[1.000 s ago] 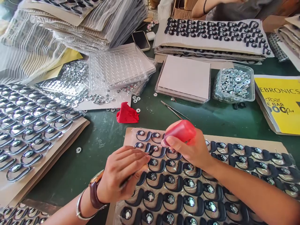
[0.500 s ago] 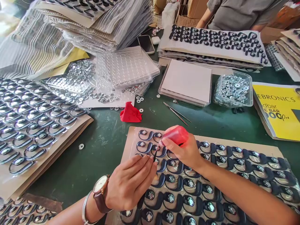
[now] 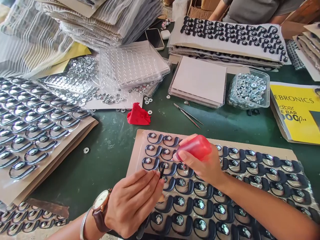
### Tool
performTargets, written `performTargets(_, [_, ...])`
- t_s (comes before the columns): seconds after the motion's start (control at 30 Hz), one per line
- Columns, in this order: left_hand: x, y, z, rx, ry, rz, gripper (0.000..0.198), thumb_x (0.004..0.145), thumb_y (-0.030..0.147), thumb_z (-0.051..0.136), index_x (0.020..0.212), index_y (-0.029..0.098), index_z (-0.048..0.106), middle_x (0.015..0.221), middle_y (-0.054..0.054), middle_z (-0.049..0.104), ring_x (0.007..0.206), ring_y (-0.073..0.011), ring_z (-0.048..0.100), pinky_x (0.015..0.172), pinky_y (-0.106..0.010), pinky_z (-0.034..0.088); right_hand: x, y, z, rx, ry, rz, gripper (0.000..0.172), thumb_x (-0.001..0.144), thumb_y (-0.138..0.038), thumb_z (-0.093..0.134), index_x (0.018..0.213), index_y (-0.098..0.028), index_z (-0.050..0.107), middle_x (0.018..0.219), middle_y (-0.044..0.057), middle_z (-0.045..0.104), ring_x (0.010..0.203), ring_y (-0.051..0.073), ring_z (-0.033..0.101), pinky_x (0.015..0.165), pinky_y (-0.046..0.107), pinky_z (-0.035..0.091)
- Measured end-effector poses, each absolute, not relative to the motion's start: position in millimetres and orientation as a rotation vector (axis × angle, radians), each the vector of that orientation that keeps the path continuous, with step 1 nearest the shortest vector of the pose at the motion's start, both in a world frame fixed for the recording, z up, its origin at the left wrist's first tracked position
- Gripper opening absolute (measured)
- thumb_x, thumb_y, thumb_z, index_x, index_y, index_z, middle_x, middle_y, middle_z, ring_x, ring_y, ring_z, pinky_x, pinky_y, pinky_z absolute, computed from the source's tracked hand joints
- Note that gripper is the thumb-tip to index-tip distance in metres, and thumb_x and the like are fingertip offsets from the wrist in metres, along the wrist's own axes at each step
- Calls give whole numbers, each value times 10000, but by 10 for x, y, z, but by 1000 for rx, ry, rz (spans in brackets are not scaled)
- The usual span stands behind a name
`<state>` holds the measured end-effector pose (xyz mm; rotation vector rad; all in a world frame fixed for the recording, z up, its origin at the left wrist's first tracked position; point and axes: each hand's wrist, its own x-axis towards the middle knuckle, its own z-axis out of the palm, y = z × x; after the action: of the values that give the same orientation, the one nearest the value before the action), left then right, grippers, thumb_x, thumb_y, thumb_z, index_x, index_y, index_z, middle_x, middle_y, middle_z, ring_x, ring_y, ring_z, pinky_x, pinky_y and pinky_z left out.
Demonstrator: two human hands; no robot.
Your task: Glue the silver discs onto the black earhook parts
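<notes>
L hand (image 3: 136, 200), w/ wristwatch (image 3: 101, 200) on its wrist, is curled closed round a slim dark tool (image 3: 162, 172); tip is at the silver centre of a black hook pc (image 3: 171, 170), can't tell if touching. R hand (image 3: 206, 166) is wrapped round a red squeeze bottle (image 3: 196, 147), tilted, nozzle end pointing L & down, just above the pcs nr the tool tip. Under both hands: brown card (image 3: 136, 151) w/ rows of hook pcs & clear film. Beyond its top edge, metal tweezers (image 3: 187, 115) lie on the green table (image 3: 110, 143); red cloth (image 3: 138, 115) to their L. Further out: white-topped stack (image 3: 200, 80), clear tub (image 3: 267, 91) of washers to its R, then a yellow printed sheet (image 3: 297, 113). Far L, another card (image 3: 78, 130) of hook pcs. Across the table, a person in grey (image 3: 255, 11).
</notes>
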<state>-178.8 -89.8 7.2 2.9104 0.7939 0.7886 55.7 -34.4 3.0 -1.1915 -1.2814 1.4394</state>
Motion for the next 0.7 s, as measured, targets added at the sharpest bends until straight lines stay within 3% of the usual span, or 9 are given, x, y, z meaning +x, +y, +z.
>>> performTargets(0.2, [-1784, -1010, 16, 2906, 774, 740, 304, 968, 125, 422, 1116, 18, 665, 1124, -151, 697, 1127, -261, 637, 980, -369, 497, 480, -466, -133, -1179, -1426, 1412, 243, 794, -375, 730, 894, -186, 616, 701, 47, 703, 576, 177, 664, 562, 290, 547])
performTargets(0.53, [-1704, -987, 146, 2922, 823, 728, 267, 953, 99, 451, 1040, 25, 691, 1051, -130, 728, 1031, -246, 685, 923, -363, 532, 488, -449, -156, -1167, -1597, 1278, 193, 797, -338, 735, 890, -195, 644, 758, 26, 708, 639, 161, 678, 640, 272, 548])
performTargets(0.7, [-1716, -996, 138, 2912, 816, 716, 282, 959, 104, 435, 1051, 28, 691, 1057, -130, 727, 1050, -251, 677, 933, -370, 524, 488, -454, -137, -1174, -1572, 1265, 193, 810, -340, 724, 889, -188, 636, 709, 15, 687, 569, 139, 638, 570, 256, 524])
